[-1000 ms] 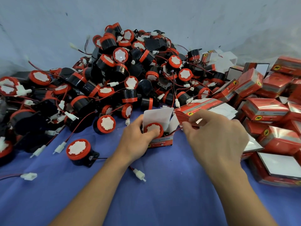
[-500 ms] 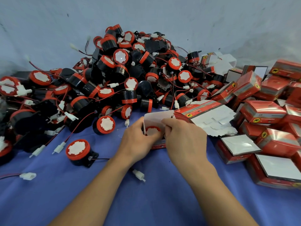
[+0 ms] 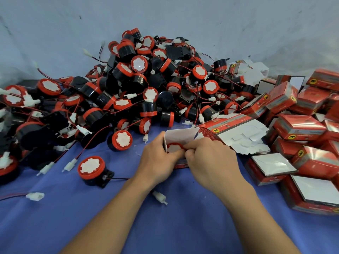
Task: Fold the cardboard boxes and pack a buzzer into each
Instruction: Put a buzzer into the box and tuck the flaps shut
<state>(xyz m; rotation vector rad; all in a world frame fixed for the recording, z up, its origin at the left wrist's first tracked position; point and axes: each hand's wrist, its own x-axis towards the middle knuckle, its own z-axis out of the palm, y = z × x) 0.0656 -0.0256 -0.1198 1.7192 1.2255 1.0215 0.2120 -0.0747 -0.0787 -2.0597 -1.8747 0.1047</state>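
Buzzer sits face-up in box, flap up on far side; my L hand grips box, R hand pinches its rim, hands together, equally near.

- Single wide-angle view from head height, aimed forward and steeply down.
- Sits close above the blue cloth-covered surface, with the left bare forearm and right bare forearm entering from the bottom edge.
- Faces the heap of black-and-red round plastic buzzers piled against the pale grey wall; glossy red cardboard boxes along the right edge.
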